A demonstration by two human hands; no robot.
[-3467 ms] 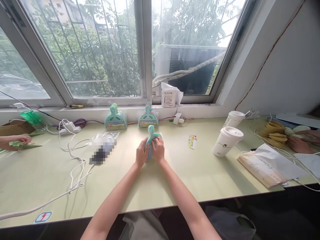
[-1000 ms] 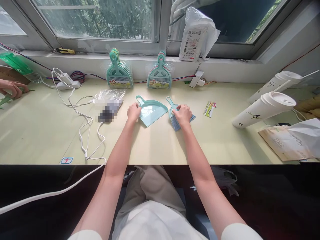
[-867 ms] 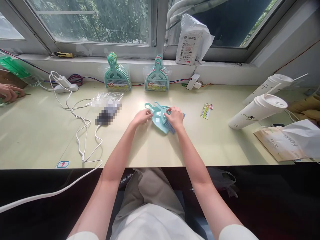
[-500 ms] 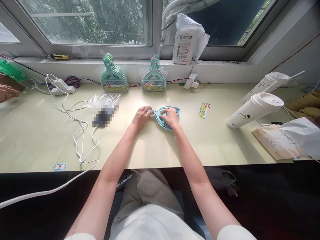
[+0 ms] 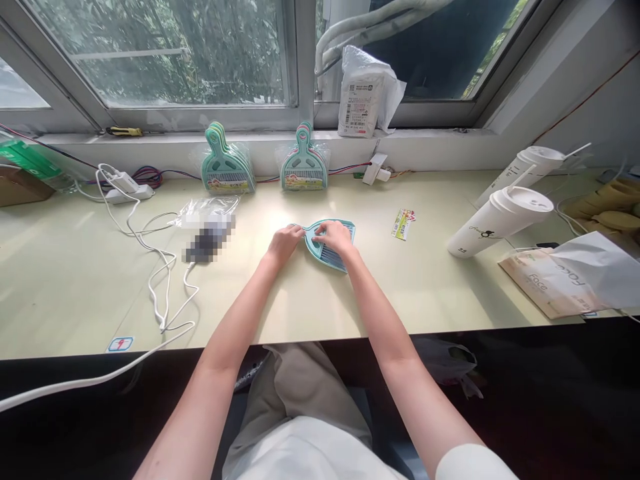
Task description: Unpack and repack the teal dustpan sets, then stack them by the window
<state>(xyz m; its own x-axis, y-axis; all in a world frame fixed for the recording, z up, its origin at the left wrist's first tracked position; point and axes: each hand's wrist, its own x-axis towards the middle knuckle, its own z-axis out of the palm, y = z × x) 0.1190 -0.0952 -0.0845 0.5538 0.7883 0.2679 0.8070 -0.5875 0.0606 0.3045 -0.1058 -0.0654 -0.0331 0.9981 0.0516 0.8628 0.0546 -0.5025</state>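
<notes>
- Your right hand (image 5: 334, 235) lies curled over the teal brush (image 5: 329, 253), fingers (image 5: 323, 231) pressing it flat into the teal dustpan (image 5: 345, 230) so the two sit nested as one piece; the grip looks like a downward press more than a full wrap.
- Your left hand (image 5: 284, 241) pinches the overlapping handles (image 5: 299, 230) at the set's left end, fingers closed on them, which keeps the pan from sliding while the brush is seated.
- The nested set lies flat on the counter (image 5: 320, 300), straight ahead of you and near the middle, bristles pointing toward you and to the right.
- Behind it, two bagged stacks of like sets (image 5: 227, 163) stand upright against the sill, handles up, so they lean without toppling.
- Left of your hands lie a clear plastic bag (image 5: 207, 208) and a white cable (image 5: 160, 280) looping to a power strip (image 5: 125, 190).
- To the right, a small printed label (image 5: 403, 223) lies apart from the set; farther off, two lidded paper cups (image 5: 497, 213) and a paper bag (image 5: 560, 277).
</notes>
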